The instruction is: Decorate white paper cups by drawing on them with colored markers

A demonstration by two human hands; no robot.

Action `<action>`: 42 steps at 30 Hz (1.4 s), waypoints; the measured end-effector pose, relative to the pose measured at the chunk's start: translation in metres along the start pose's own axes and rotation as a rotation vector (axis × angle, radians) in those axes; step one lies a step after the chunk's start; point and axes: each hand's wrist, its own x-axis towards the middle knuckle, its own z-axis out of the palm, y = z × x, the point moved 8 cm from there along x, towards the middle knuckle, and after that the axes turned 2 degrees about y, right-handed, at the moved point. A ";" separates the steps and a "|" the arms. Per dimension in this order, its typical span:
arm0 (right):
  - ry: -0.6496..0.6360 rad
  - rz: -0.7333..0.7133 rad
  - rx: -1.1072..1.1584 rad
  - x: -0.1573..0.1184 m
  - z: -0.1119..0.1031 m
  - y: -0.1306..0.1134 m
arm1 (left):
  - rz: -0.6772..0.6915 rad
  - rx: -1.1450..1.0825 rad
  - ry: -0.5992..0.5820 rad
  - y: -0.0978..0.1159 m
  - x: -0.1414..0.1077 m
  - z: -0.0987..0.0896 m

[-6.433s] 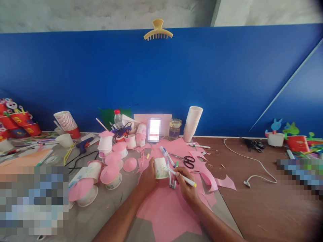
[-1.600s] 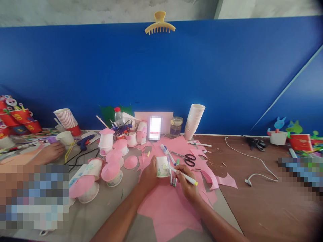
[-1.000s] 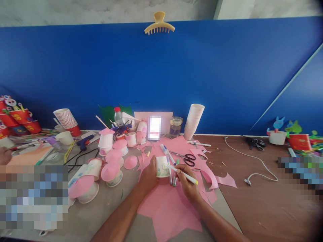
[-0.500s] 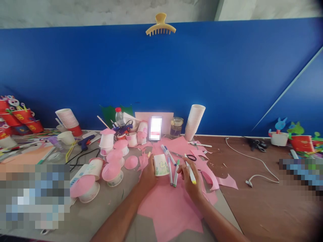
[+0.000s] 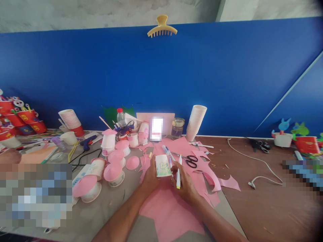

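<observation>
The left hand [image 5: 150, 173] grips a paper cup [image 5: 163, 165] by its side, thumb and fingers around the wall; the cup sits at the middle of the work, over the pink paper, its drawn side facing the head camera. A small bird outline shows on it, with green strokes along the lower edge. The right hand [image 5: 185, 179], at four o'clock from the cup, clasps a white marker [image 5: 178, 174] between its fingers, yellow end towards the wearer. Those fingers come close to the cup's lower right, though the view is too small to say whether they touch it.

Taking the cup as the centre, blue pens [image 5: 166, 152] lie just beyond it near twelve o'clock, and scissors [image 5: 191, 160] rest at three. The pink paper [image 5: 174, 215] spreads to six. A loose pink cone [image 5: 132, 163] lies at nine, with cone-topped cups [image 5: 113, 174] farther out that way on the grey surface [image 5: 121, 205]. A phone [image 5: 157, 129] stands at twelve; a glass jar [image 5: 178, 127] and a tall cup stack [image 5: 196, 122] are towards one. A white cable [image 5: 264, 159] curls well out at three. Another person's hand [image 5: 10, 157] appears far out at nine.
</observation>
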 end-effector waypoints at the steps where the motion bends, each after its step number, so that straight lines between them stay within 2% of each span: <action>1: 0.013 -0.037 -0.037 0.000 -0.001 -0.003 | 0.000 -0.010 -0.010 0.000 -0.001 0.001; 4: 0.068 -0.134 -0.112 0.001 -0.007 -0.010 | 0.010 -0.024 -0.077 0.002 -0.006 0.009; 8: 0.143 -0.222 -0.207 0.003 -0.018 -0.015 | 0.005 0.005 -0.272 0.007 -0.014 0.027; 10: 0.197 -0.217 -0.246 0.003 -0.025 -0.013 | -0.008 -0.043 -0.364 0.009 -0.017 0.035; 12: 0.242 -0.178 -0.261 0.004 -0.031 -0.008 | 0.011 -0.046 -0.397 0.010 -0.018 0.037; 17: 0.279 -0.130 -0.272 0.004 -0.033 0.002 | 0.068 0.057 -0.309 0.010 -0.013 0.027; 20: 0.258 -0.095 -0.239 0.002 -0.028 0.007 | -0.002 0.031 -0.338 0.008 -0.014 0.031; 22: 0.196 -0.098 -0.187 0.002 -0.023 0.006 | -0.048 -0.031 -0.326 0.009 -0.013 0.031; 24: 0.091 -0.131 -0.109 0.004 -0.016 0.001 | -0.048 -0.065 -0.219 0.013 -0.009 0.023; 26: 0.005 -0.152 -0.023 0.005 -0.012 -0.003 | -0.033 -0.074 -0.056 0.015 -0.003 0.008; 28: 0.021 -0.123 0.013 0.007 -0.017 -0.002 | -0.037 -0.053 0.074 0.012 0.003 -0.006; 31: 0.135 0.000 -0.042 0.010 -0.029 0.010 | -0.045 -0.009 0.178 0.007 0.010 -0.021; 35: 0.159 0.112 -0.149 0.012 -0.037 0.020 | -0.043 0.002 0.180 0.006 0.014 -0.025; 42: 0.112 0.144 -0.180 0.013 -0.036 0.027 | -0.045 -0.004 0.130 0.014 0.015 -0.019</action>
